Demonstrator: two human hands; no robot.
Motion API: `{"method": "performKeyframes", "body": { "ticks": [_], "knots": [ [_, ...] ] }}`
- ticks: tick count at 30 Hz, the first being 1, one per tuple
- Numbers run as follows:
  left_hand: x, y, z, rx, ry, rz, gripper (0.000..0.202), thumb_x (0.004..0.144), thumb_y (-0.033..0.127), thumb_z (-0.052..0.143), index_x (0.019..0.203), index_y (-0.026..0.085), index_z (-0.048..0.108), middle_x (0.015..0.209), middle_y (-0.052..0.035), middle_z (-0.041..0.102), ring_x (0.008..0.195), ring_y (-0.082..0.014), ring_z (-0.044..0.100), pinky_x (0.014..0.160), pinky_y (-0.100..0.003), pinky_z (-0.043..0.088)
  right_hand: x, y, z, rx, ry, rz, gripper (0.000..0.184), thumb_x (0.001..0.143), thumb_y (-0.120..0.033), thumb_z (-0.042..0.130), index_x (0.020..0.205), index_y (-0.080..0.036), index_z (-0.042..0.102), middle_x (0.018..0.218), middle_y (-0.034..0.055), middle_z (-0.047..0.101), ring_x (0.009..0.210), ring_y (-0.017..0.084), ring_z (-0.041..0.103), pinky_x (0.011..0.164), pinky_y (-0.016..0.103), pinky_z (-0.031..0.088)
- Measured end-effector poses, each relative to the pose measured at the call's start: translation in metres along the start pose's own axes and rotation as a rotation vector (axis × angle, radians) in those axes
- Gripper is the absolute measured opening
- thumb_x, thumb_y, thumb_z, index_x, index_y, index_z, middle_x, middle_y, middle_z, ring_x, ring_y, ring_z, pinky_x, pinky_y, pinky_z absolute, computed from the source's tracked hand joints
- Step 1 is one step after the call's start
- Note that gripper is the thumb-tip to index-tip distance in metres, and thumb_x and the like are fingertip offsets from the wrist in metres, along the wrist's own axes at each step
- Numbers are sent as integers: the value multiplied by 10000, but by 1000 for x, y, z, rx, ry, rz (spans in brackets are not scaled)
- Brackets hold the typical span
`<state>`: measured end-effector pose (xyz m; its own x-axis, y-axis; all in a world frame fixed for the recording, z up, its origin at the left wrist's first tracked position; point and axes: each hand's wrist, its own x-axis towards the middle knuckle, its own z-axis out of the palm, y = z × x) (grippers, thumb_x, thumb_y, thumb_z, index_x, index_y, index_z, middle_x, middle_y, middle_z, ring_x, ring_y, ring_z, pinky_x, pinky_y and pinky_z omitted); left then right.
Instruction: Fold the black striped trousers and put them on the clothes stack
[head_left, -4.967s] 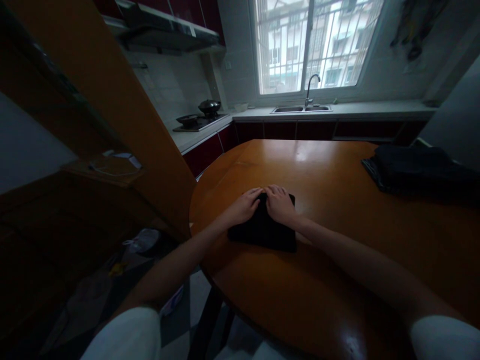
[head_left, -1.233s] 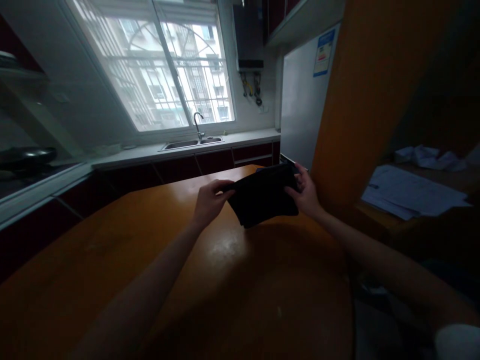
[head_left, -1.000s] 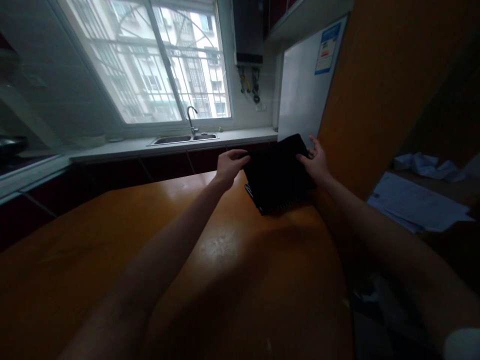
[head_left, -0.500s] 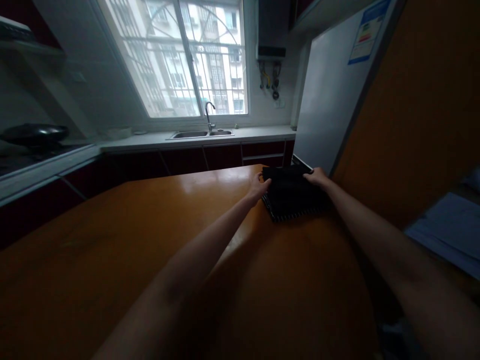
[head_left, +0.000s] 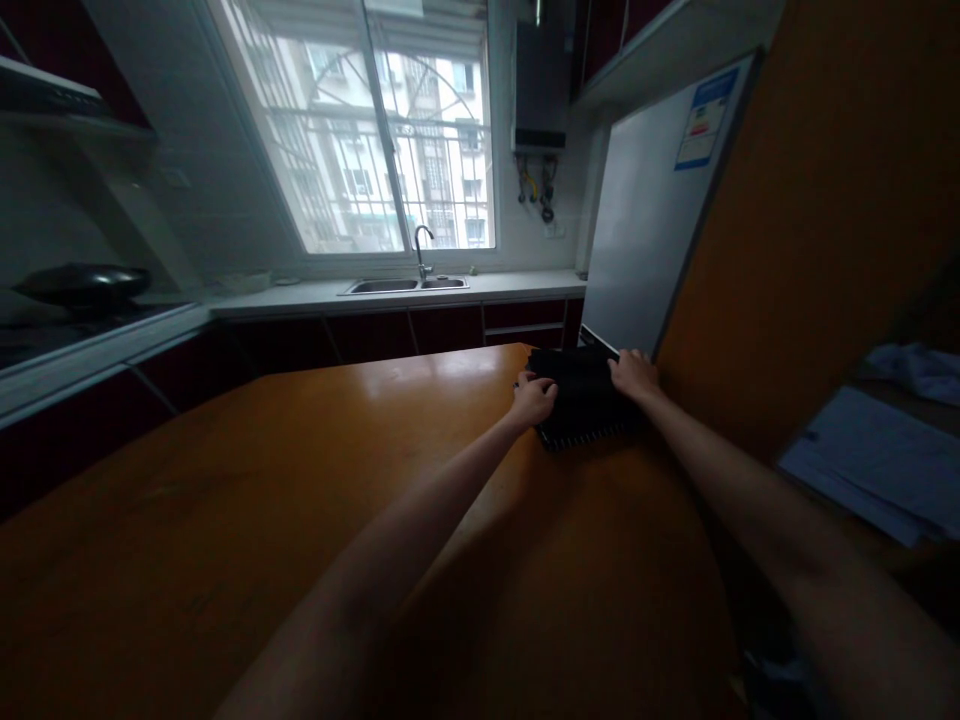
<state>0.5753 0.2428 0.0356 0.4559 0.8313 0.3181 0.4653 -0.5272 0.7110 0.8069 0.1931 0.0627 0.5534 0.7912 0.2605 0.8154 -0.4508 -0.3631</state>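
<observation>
A folded black cloth (head_left: 581,395) with a row of short pale marks along its near edge lies on the right part of the wooden table. My left hand (head_left: 534,398) is at its left side, fingers bent and closed on the edge of the fabric. At the far right corner my right hand (head_left: 635,374) has its fingers curled over the cloth; its thumb is hard to see. The fabric is so dark that its folds barely show, and the hands cover parts of both side edges.
The orange-brown table (head_left: 300,480) stretches left and toward me. Behind it runs a counter with a sink (head_left: 386,286). A refrigerator (head_left: 637,210) and a wooden panel (head_left: 787,200) stand close on the right. A wok (head_left: 86,285) sits on the stove at left.
My left hand has shifted slightly nearer and inward on the cloth, its fingers more curled. My right hand has turned so its fingers bend over the corner. The camera view has tilted up a little.
</observation>
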Motion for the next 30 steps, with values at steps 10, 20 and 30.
{"method": "performKeyframes", "body": {
  "ticks": [10,20,30],
  "knots": [
    [-86,-102,-82,315,99,48,296,1005,258,478,1130,170,731,1225,-125,639,1166,-244,616,1057,-393,474,-106,-126,26,143,-236,-443,548,1076,-436,218,1201,-223,707,1297,117,689,1225,246,618,1026,334,417],
    [-234,-153,-176,602,-69,-7,433,1009,325,450,1389,173,591,1529,-128,497,1441,-283,415,1205,-474,299,-263,-215,120,139,-365,-669,564,1018,-431,392,1492,-142,488,1635,190,308,1527,302,238,1217,507,148],
    [-268,-129,-183,626,-207,-85,564,1034,478,359,1531,223,437,1647,-122,302,1536,-327,219,1223,-585,149,-275,-206,111,31,-350,-621,577,1022,-435,374,1517,-153,459,1635,174,318,1523,287,256,1223,477,163]
  ]
}}
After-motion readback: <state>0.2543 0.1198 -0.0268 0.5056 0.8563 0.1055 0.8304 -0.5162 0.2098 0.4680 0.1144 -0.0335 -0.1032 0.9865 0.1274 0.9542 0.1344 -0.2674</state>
